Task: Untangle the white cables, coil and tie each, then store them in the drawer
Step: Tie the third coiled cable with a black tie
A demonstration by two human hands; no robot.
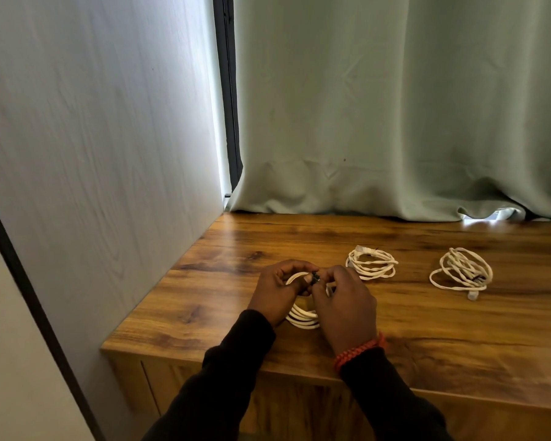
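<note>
left hand (pixel 275 289) + right hand (pixel 344 300) | pinch tie (pixel 315 277) | coiled cable (pixel 303 318)

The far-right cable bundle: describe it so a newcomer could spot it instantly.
On the wooden tabletop, below the green curtain, three white bundles lie. It is the rightmost cable bundle, loose and untidy, away from both hands.

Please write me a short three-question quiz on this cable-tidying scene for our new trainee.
1. How many white cable bundles are in view?
2. True or false: both hands hold the coil nearest the person.
3. Which looks loosest: A) held coil, B) middle coil, C) far-right coil?

Key
1. Three: the held coil, the middle coil and the far-right coil on the wooden top.
2. True: left hand and right hand grip it, their fingers at a small dark tie.
3. C.
</note>
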